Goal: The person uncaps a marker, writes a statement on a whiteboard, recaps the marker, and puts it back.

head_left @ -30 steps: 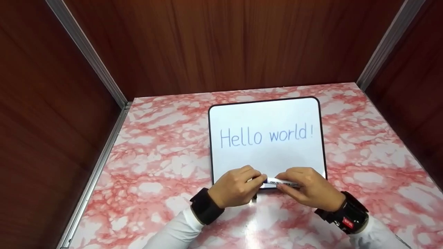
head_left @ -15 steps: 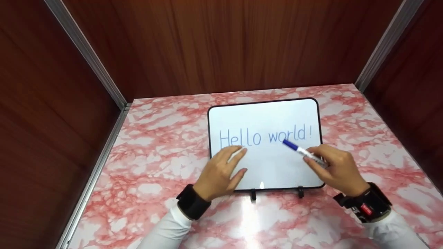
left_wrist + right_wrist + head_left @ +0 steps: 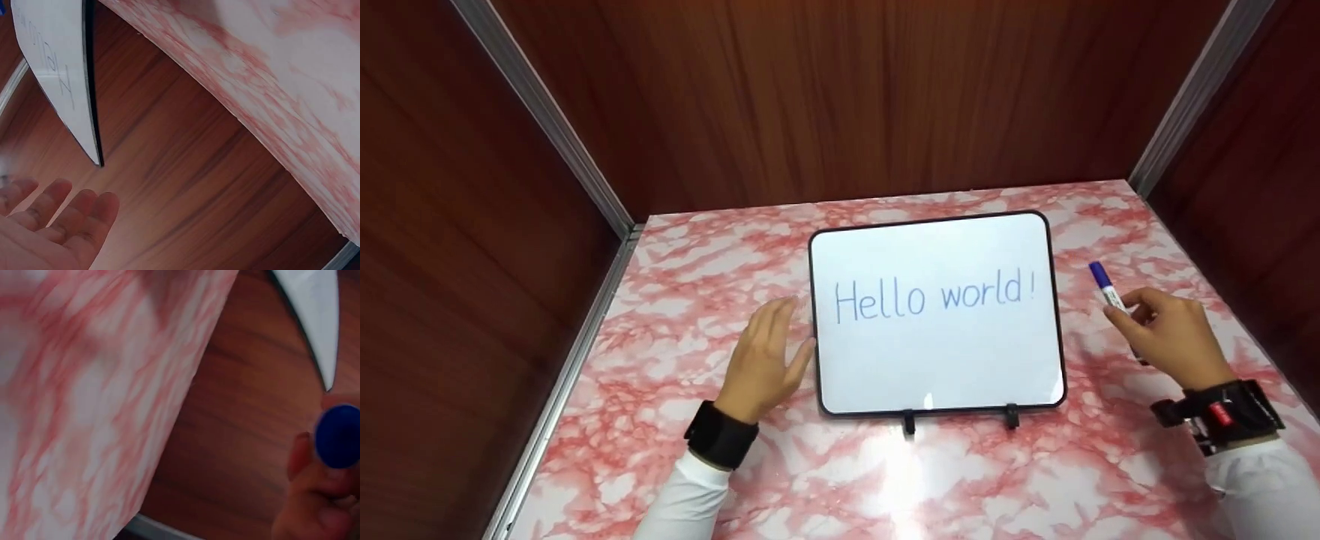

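Note:
A black-framed whiteboard (image 3: 934,360) with "Hello world!" written in blue stands on two small black feet in the head view. Just off its left edge is my left hand (image 3: 761,364), fingers extended and holding nothing. The left wrist view has that hand's fingers (image 3: 98,216) below the board's corner. To the right of the board, my right hand (image 3: 1174,337) pinches a white marker (image 3: 1112,298) between thumb and fingers, its blue cap pointing up and away. Seen end-on in the right wrist view, the marker's blue end (image 3: 339,436) hides part of the fingers.
The tabletop (image 3: 697,405) has a red and white marbled pattern. Wood-grain panels (image 3: 840,97) enclose it at the back and both sides, with metal strips (image 3: 547,112) along the corners. Black bands (image 3: 722,435) are strapped round both wrists.
Both hands were together at the marker near the board's lower edge. The left hand let go and moved left off the board; the right hand carried the marker to the board's right.

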Available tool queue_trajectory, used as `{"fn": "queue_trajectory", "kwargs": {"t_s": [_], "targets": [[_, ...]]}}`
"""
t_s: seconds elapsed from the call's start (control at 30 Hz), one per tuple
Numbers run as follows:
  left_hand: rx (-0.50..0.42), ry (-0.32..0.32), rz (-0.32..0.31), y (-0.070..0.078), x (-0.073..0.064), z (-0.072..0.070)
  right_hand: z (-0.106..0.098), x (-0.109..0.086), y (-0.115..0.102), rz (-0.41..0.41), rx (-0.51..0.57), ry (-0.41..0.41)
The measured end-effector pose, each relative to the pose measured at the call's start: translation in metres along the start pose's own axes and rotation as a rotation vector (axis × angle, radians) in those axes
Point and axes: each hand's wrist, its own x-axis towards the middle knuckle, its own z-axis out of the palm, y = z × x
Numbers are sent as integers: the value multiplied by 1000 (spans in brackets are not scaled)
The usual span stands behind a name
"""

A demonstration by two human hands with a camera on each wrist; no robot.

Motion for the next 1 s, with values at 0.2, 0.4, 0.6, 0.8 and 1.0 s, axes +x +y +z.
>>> {"fn": "queue_trajectory", "kwargs": {"t_s": [0.2,0.4,0.6,0.8,1.0], "targets": [[63,-94,-147,-17,-14,3,-5,-4,40,146,-96,-203],[100,-194,-253,-25,-24,6,-5,-7,69,287,-99,-364],[114,-264,-290,-28,-31,8,-5,-15,85,446,-64,-527],[94,-290,-299,-28,-34,9,-7,-16,89,454,-69,-540],[99,-335,-324,-28,-35,9,-7,-18,91,461,-66,-533]]}}
